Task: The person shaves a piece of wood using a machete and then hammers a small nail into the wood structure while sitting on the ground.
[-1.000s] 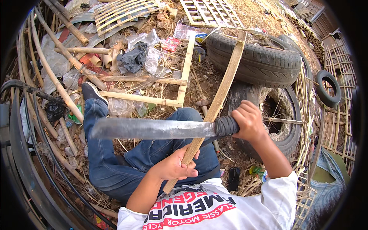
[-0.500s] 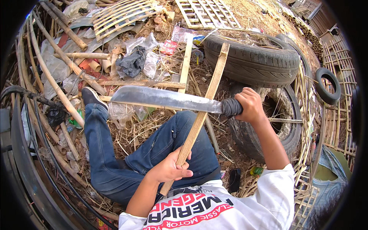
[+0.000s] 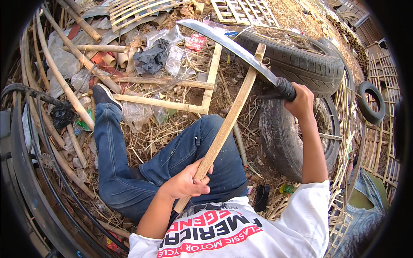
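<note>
Evidently, the left grip [image 3: 186, 180] clasps one bamboo slat [image 3: 228, 124], the right grip [image 3: 300, 101] one machete [image 3: 234, 47].

Knife [image 3: 241, 51] crossing a strip [image 3: 224, 129] near its far end.
Left hand [image 3: 185, 182] grips the strip's near end, right hand [image 3: 300, 102] the knife's handle [image 3: 285, 88]; tyres [image 3: 297, 65] at right, slats [image 3: 161, 103] beyond the knee [image 3: 207, 127].

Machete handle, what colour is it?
The machete handle is black, showing best in the head view.
</note>
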### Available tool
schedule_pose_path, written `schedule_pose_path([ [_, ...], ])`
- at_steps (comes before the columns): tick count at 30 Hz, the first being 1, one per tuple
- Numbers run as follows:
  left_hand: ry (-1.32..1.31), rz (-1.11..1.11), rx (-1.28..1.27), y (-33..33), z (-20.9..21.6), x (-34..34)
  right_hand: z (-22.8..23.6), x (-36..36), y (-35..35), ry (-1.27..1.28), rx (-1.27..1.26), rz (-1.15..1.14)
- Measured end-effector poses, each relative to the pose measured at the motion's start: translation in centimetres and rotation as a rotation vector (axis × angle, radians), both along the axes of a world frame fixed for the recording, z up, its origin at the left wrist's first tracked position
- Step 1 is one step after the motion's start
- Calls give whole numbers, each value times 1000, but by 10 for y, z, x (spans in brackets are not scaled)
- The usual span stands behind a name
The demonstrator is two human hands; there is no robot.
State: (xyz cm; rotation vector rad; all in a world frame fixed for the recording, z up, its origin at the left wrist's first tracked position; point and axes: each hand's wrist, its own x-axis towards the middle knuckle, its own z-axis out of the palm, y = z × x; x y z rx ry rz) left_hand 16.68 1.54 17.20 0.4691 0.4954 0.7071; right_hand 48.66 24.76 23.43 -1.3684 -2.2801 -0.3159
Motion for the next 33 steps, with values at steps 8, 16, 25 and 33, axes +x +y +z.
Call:
schedule_pose_path([
  [8,68,-61,-46,-4,-3,-3,-31,-18,-31,-23,-108,260],
  [16,173,62,-121,12,15,-19,-90,-40,-47,231,-262,-184],
  [25,146,159,-102,30,46,-48,-141,-88,-47,401,-511,-239],
  [33,431,38,23,85,69,-76,-153,-114,-19,465,-744,-265],
])
